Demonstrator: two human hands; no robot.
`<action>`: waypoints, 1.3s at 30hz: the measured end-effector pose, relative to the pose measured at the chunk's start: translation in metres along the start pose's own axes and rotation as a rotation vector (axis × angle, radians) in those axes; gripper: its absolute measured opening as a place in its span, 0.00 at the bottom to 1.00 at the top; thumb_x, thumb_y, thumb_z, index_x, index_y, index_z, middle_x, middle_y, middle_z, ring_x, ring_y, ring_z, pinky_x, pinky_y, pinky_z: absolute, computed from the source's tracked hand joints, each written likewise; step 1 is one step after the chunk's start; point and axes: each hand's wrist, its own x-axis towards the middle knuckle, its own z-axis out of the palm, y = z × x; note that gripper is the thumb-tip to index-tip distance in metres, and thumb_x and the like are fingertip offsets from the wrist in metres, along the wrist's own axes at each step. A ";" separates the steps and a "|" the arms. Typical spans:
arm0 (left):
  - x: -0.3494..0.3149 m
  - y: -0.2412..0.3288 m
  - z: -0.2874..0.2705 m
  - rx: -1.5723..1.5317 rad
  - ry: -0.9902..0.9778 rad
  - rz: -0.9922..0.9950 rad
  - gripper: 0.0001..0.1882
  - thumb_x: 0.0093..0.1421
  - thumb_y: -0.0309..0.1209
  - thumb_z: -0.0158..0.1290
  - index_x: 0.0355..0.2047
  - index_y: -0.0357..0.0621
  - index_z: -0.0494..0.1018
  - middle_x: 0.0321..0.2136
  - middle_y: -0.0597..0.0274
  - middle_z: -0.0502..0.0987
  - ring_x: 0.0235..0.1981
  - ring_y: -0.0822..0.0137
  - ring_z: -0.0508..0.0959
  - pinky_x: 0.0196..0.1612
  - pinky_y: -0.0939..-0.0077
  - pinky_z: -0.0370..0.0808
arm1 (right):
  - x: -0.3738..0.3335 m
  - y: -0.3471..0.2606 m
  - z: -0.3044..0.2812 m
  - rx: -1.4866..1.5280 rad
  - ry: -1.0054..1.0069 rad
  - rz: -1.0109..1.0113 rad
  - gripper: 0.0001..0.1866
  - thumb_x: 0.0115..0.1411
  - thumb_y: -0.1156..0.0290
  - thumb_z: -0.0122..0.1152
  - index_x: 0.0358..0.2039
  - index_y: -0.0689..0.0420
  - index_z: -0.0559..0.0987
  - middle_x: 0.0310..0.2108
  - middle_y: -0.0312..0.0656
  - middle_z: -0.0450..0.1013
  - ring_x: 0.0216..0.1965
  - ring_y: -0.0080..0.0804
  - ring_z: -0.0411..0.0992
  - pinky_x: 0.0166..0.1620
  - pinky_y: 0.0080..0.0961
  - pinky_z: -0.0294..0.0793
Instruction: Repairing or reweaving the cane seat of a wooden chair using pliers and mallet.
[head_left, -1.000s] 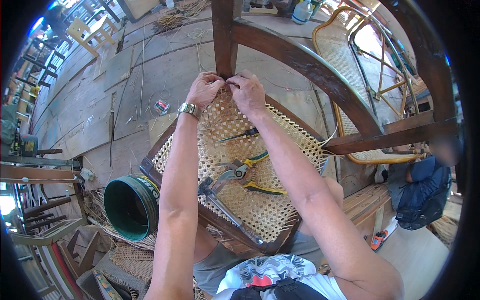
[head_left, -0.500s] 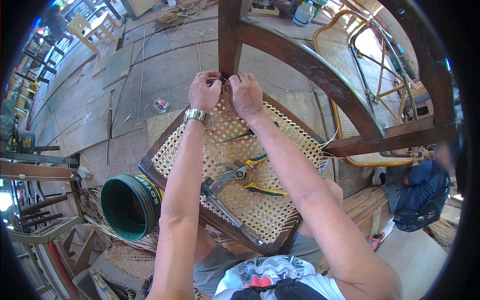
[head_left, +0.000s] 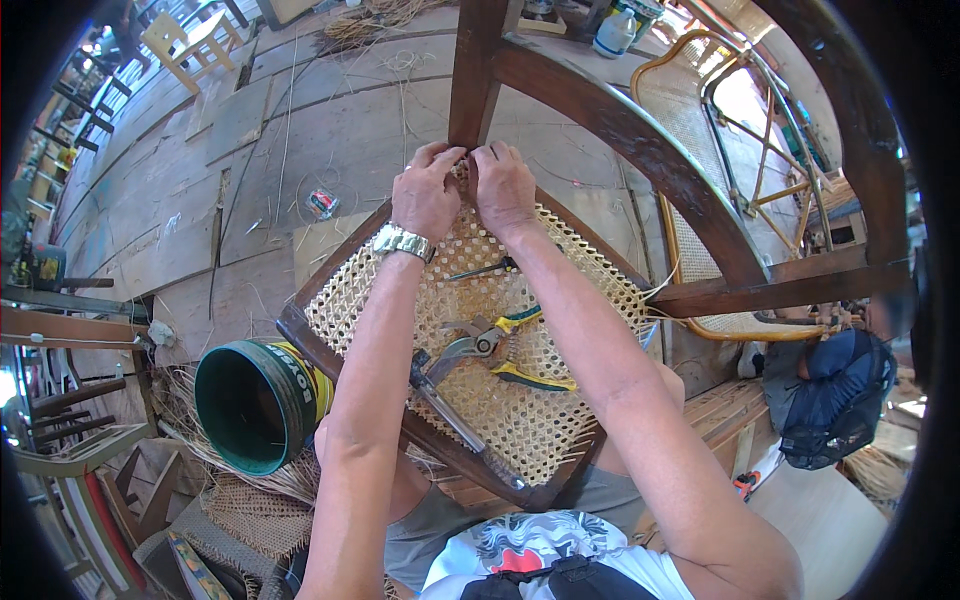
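A dark wooden chair's woven cane seat (head_left: 535,415) lies across my lap. At its far corner, beside a dark upright post (head_left: 474,85), my left hand (head_left: 427,190) and my right hand (head_left: 503,185) work close together. Fingers of both are bent and pinched at the weave; what they grip is hidden under them. Between my forearms, cutters with yellow and dark handles (head_left: 520,376) rest on the cane. A hammer (head_left: 452,418) lies nearer me, along the seat's left part. Beyond the cutters, a thin dark pointed tool (head_left: 478,271) lies partly beside my right forearm.
Left of the seat, a dark green bucket (head_left: 204,410) lies tilted among loose cane strands. The chair's curved dark rail (head_left: 630,125) arches over the right. Behind it stands a rattan frame (head_left: 668,250). A person in dark clothing (head_left: 838,385) is at far right.
The left hand has turned and moved slightly right, its fingers now bent over the corner beside the right hand's. The tools on the seat stay in place.
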 end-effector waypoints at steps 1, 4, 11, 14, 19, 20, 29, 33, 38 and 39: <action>0.000 0.001 0.000 -0.001 0.000 0.000 0.22 0.58 0.27 0.54 0.54 0.55 0.79 0.54 0.57 0.78 0.49 0.52 0.80 0.51 0.56 0.77 | 0.000 0.001 0.001 0.008 0.019 -0.010 0.06 0.61 0.69 0.56 0.35 0.56 0.79 0.37 0.45 0.75 0.42 0.45 0.76 0.43 0.43 0.78; -0.001 0.007 -0.002 0.131 -0.012 0.020 0.23 0.57 0.24 0.53 0.54 0.54 0.79 0.54 0.56 0.78 0.47 0.48 0.81 0.52 0.57 0.79 | -0.001 0.003 0.002 0.023 0.031 -0.018 0.07 0.61 0.70 0.56 0.35 0.57 0.80 0.36 0.45 0.75 0.42 0.45 0.76 0.43 0.42 0.78; 0.001 0.000 0.001 0.095 -0.084 -0.095 0.22 0.60 0.31 0.52 0.56 0.57 0.78 0.60 0.61 0.75 0.53 0.52 0.79 0.56 0.56 0.74 | -0.001 0.003 0.002 0.051 0.021 -0.006 0.07 0.61 0.70 0.56 0.35 0.56 0.80 0.36 0.45 0.75 0.41 0.45 0.76 0.42 0.42 0.78; 0.004 -0.005 0.004 0.148 -0.163 -0.121 0.22 0.62 0.35 0.50 0.57 0.59 0.78 0.63 0.60 0.73 0.55 0.55 0.78 0.59 0.54 0.71 | 0.000 0.001 0.003 0.052 0.036 -0.007 0.06 0.62 0.68 0.58 0.34 0.56 0.81 0.35 0.44 0.75 0.40 0.45 0.76 0.41 0.42 0.78; 0.010 -0.004 0.004 0.116 -0.239 -0.178 0.23 0.62 0.38 0.49 0.57 0.60 0.79 0.65 0.59 0.71 0.57 0.54 0.77 0.61 0.53 0.69 | 0.001 0.003 0.000 0.096 0.074 0.004 0.06 0.61 0.67 0.61 0.30 0.55 0.81 0.32 0.43 0.76 0.37 0.45 0.76 0.39 0.42 0.78; 0.007 0.000 0.003 0.148 -0.222 -0.169 0.23 0.62 0.37 0.50 0.57 0.59 0.79 0.64 0.61 0.71 0.57 0.54 0.77 0.61 0.55 0.71 | 0.001 0.003 0.001 0.109 0.080 0.010 0.06 0.61 0.67 0.62 0.30 0.54 0.81 0.31 0.43 0.75 0.37 0.45 0.76 0.39 0.42 0.78; 0.013 -0.005 0.002 0.098 -0.225 -0.230 0.21 0.60 0.38 0.52 0.54 0.60 0.81 0.65 0.63 0.71 0.58 0.56 0.77 0.60 0.56 0.71 | 0.003 -0.002 0.002 0.110 0.083 0.120 0.07 0.57 0.65 0.67 0.28 0.54 0.82 0.30 0.41 0.76 0.35 0.44 0.77 0.38 0.41 0.79; 0.018 -0.001 0.005 0.081 -0.214 -0.293 0.20 0.59 0.39 0.52 0.51 0.61 0.83 0.66 0.69 0.71 0.58 0.59 0.77 0.58 0.55 0.72 | 0.006 0.003 -0.005 0.158 0.042 0.268 0.08 0.56 0.64 0.70 0.29 0.53 0.82 0.33 0.42 0.78 0.37 0.47 0.78 0.40 0.41 0.79; 0.015 0.002 0.002 0.090 -0.190 -0.293 0.19 0.59 0.40 0.52 0.50 0.61 0.83 0.64 0.72 0.72 0.57 0.61 0.78 0.58 0.57 0.72 | 0.018 0.041 -0.008 0.334 -0.123 0.406 0.25 0.52 0.57 0.76 0.46 0.59 0.82 0.45 0.49 0.80 0.47 0.47 0.79 0.51 0.37 0.78; 0.016 0.004 0.002 0.090 -0.193 -0.312 0.20 0.60 0.41 0.52 0.50 0.62 0.83 0.64 0.72 0.72 0.57 0.61 0.78 0.59 0.58 0.72 | 0.024 0.047 -0.013 0.404 -0.357 0.550 0.36 0.48 0.53 0.79 0.53 0.62 0.79 0.50 0.50 0.79 0.50 0.42 0.79 0.54 0.35 0.77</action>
